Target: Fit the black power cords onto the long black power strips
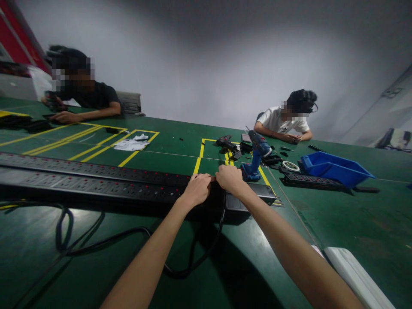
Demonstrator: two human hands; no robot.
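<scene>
Long black power strips [109, 186] with rows of sockets and small red marks lie side by side across the table. At their right part, my left hand [198, 189] rests on the black housing with its fingers bent together. Close beside it, my right hand [229, 178] is closed too, fingertips pointing toward the left ones. Whatever is pinched between them is too small and hidden to make out. A black cable [221, 227] hangs from just below my right hand and loops over the table to the left.
Beyond my right hand stands a blue cordless drill [255, 159]. Farther right are a blue bin [334, 167], a roll of tape [290, 166] and a short socket strip [313, 180]. White plastic bags [131, 143] lie at the back. Two people sit across the green table [363, 219].
</scene>
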